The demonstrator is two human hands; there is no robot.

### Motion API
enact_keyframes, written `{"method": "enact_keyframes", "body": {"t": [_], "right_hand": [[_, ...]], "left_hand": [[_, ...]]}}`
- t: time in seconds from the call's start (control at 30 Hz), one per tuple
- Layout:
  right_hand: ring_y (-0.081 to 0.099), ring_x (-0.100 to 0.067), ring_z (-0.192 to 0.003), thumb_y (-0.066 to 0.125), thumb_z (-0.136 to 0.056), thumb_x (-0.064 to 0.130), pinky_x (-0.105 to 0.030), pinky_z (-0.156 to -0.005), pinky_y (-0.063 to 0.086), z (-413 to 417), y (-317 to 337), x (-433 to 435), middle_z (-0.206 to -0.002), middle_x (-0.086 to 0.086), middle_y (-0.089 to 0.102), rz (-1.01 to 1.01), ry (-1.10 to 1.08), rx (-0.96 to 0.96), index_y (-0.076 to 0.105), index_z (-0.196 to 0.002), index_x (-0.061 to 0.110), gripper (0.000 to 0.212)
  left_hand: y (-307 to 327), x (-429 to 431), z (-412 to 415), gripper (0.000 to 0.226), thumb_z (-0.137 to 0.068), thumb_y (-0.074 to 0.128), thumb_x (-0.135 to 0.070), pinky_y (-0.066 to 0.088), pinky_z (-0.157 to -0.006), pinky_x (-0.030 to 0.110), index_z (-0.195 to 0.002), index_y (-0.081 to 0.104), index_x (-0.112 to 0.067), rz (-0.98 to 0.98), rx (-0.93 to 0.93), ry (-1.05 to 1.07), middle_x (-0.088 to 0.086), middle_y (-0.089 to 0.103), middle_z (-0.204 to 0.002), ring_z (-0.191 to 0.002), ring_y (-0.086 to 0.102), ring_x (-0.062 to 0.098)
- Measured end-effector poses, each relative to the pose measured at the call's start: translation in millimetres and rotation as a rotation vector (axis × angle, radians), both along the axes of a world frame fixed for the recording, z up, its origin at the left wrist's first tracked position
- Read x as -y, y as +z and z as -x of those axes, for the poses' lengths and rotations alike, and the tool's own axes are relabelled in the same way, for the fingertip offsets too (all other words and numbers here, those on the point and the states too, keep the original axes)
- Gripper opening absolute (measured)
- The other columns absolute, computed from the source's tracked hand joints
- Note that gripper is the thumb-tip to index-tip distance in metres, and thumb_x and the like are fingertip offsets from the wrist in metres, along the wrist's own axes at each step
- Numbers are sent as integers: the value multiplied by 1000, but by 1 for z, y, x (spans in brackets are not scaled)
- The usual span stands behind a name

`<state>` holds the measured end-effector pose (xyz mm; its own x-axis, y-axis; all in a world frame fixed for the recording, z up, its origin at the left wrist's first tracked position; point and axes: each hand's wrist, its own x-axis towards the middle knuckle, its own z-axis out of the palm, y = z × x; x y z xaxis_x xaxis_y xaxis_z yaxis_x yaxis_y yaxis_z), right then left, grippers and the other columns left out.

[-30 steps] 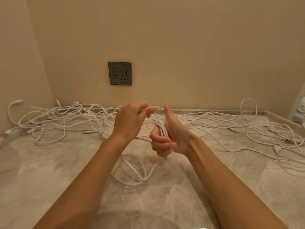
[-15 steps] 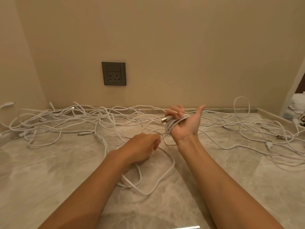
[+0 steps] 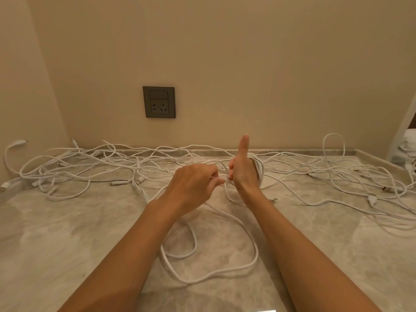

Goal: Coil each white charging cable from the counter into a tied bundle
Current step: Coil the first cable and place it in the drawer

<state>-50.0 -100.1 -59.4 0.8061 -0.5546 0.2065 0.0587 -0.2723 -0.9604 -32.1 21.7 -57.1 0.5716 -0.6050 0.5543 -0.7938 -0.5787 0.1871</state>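
Below and right of the socket [image 3: 159,102], the right hand [image 3: 244,176] stands edge-on above the counter [image 3: 67,233], thumb [image 3: 243,147] straight up; a white coil [image 3: 260,171] is wound round it, showing on the side away from the socket; the fingers are hidden behind the palm, so I cannot tell whether they curl on the coil or lie straight. Directly below the socket, just beside that hand, the left hand [image 3: 194,184] is knuckles-up, its thumb and fingertips pinched on the cable [image 3: 188,283] where it runs across to the coil. The rest of that cable lies slack on the counter, further below the socket and toward the viewer, in one wide loop and a smaller one between the two forearms (part of it passes under the left arm). Loose cables [image 3: 126,157] sprawl in a tangle along the foot of the wall [image 3: 247,64], to the lower left and lower right of the socket; several plug ends show among them.
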Motion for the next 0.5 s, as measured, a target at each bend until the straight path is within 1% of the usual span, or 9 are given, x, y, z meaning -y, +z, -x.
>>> {"method": "enact_keyframes", "body": {"t": [0.07,0.13,0.2,0.27,0.3,0.37,0.4,0.43,0.5], "right_hand": [[42,-17,-49,-3,-76,74,-30,-59,36,3,1,-1,-46,-1,39,119,-17,-55,32,-48,16,74],[44,-17,-48,-8,-65,78,-29,-59,36,4,1,0,-47,-2,43,176,3,-98,34,-48,15,77],[44,-17,-46,-10,-60,81,-31,-61,40,4,1,0,-46,-3,44,212,71,-151,36,-47,14,82],[41,-16,-40,-9,-68,81,-29,-53,39,0,0,1,-40,-2,41,207,201,-232,38,-46,13,86],[37,-15,-35,-9,-72,80,-27,-47,34,-2,0,2,-35,-1,39,167,297,-281,39,-42,11,89],[28,-13,-28,-14,-73,80,-26,-43,27,-2,3,5,-29,-1,33,55,565,-379,42,-32,13,96],[26,-12,-27,-16,-71,80,-25,-42,28,-1,4,6,-28,-2,31,-15,716,-412,43,-29,14,98],[25,-12,-27,-16,-69,81,-21,-39,29,-1,6,7,-28,-3,31,-107,861,-425,42,-30,11,99],[26,-10,-25,-13,-67,84,-15,-34,30,1,5,5,-27,-2,33,-350,1122,-377,43,-35,6,101]], "left_hand": [[4,-1,-1,27,-91,54,-27,32,-64,28,-67,50,-16,115,-94,-4,-3,54,-67,-69,51,21],[10,-4,-6,35,-89,56,-22,32,-62,28,-55,44,-20,219,-227,-5,-8,45,-56,-57,43,13],[13,-6,-11,34,-88,57,-19,31,-61,28,-55,47,-16,310,-346,-31,-7,41,-53,-53,38,10],[14,-6,-14,30,-91,54,-17,32,-61,27,-62,50,-12,394,-426,-69,-5,40,-54,-52,36,9],[15,-5,-15,30,-93,51,-16,33,-59,24,-63,50,-14,419,-442,-74,-6,39,-55,-51,36,6],[14,-3,-15,32,-95,47,-16,31,-53,15,-63,48,-19,454,-446,-73,-10,38,-54,-47,39,1],[13,-2,-16,32,-95,47,-17,31,-54,16,-63,48,-20,477,-444,-82,-10,38,-54,-46,40,0],[12,-1,-17,32,-95,47,-18,31,-57,21,-64,47,-21,502,-449,-97,-8,37,-54,-46,38,1],[8,1,-19,31,-95,47,-22,30,-60,29,-65,46,-21,539,-474,-128,-2,40,-57,-52,35,6]]}}
